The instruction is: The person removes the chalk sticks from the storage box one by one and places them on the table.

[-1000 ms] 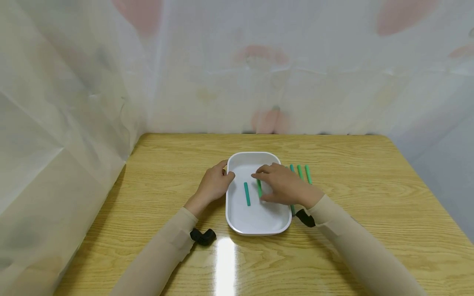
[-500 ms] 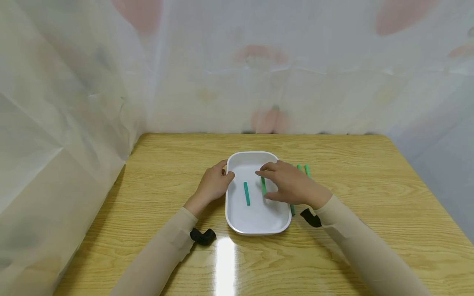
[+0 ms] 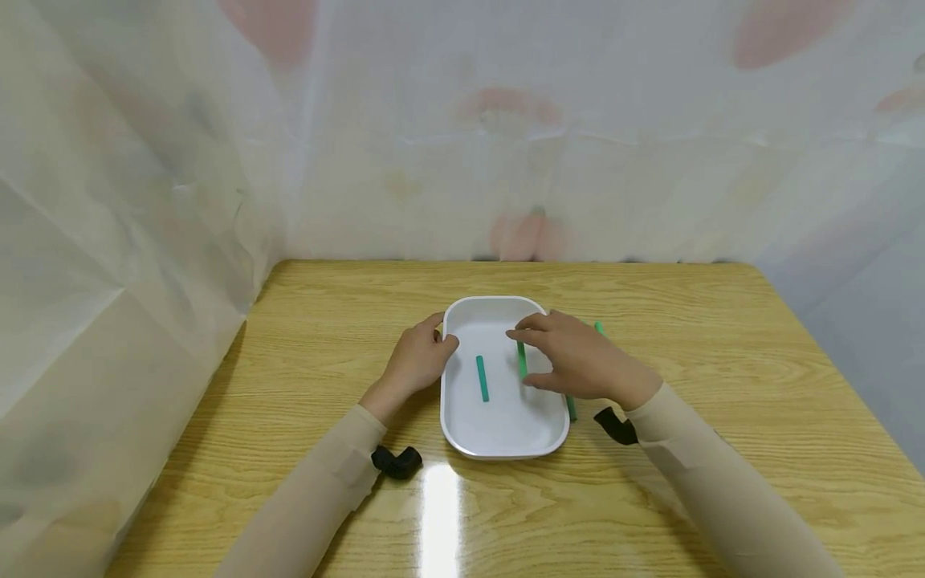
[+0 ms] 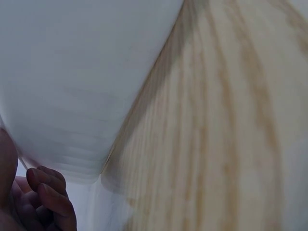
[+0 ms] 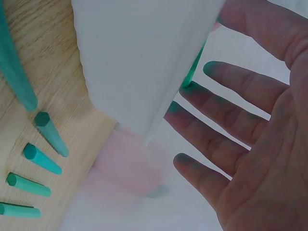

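Observation:
A white tray point(image 3: 500, 429) stands mid-table in the head view. My left hand point(image 3: 417, 360) grips its left rim, thumb over the edge and fingers outside. Inside the tray lies a teal chalk stick point(image 3: 482, 379). Over the right half, my right hand point(image 3: 581, 360) pinches a bright green chalk stick point(image 3: 523, 360) lengthwise between thumb and fingers. In the right wrist view, the tray wall hides most of that green chalk point(image 5: 194, 70), and the fingertips carry green stains. The left wrist view shows the left hand point(image 4: 48, 197) by the tray's outer wall.
Several green and teal chalk sticks lie on the wooden table right of the tray, among them a long teal one point(image 5: 17, 62) and a light green one point(image 5: 29, 185). A pale patterned sheet point(image 3: 578, 160) hangs behind the table.
My right hand has shifted to the right inside the tray, and the bright green chalk has moved along with it, away from the teal one. The left hand and tray stay put.

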Demonstrator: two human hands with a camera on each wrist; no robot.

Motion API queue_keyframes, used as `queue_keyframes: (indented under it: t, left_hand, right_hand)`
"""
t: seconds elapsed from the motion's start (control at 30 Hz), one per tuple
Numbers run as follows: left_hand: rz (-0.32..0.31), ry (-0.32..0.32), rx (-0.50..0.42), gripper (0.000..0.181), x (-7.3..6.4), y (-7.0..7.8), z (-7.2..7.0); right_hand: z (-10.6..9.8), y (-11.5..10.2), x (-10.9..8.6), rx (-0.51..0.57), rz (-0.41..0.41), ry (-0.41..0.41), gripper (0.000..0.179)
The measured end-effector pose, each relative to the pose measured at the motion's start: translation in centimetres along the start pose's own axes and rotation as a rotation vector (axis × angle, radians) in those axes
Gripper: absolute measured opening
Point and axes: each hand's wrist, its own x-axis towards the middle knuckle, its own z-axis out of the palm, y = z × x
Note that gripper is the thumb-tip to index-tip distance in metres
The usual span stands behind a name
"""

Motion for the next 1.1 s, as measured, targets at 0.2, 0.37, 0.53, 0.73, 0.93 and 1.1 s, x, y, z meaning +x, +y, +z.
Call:
queue_keyframes:
  t: [0.2, 0.37, 0.53, 0.73, 0.93, 1.1]
  left_hand:
    - [0.005, 0.0, 0.001, 0.048, 0.0, 0.0, -0.1]
    - [0.001, -0.001, -0.002, 0.047, 0.0, 0.0, -0.1]
    - [-0.004, -0.002, -0.004, 0.047, -0.1, -0.1, 0.0]
    - [-0.005, -0.001, -0.011, 0.045, -0.1, 0.1, -0.1]
    - [-0.009, 0.002, -0.019, 0.045, -0.1, 0.2, -0.1]
    - [-0.013, 0.002, -0.01, 0.046, -0.1, 0.1, -0.1]
  right_hand:
    - [-0.1, 0.2, -0.3, -0.008, -0.008, 0.008, 0.065]
    - [-0.1, 0.3, -0.4, -0.004, -0.01, 0.006, 0.065]
    - [-0.3, 0.4, -0.7, -0.001, 0.014, -0.009, 0.064]
    - [-0.6, 0.7, -1.1, -0.005, 0.028, 0.0, 0.064]
    - [-1.0, 0.9, -1.6, 0.002, 0.057, -0.002, 0.066]
    - [-1.3, 1.1, -2.0, -0.005, 0.053, 0.007, 0.065]
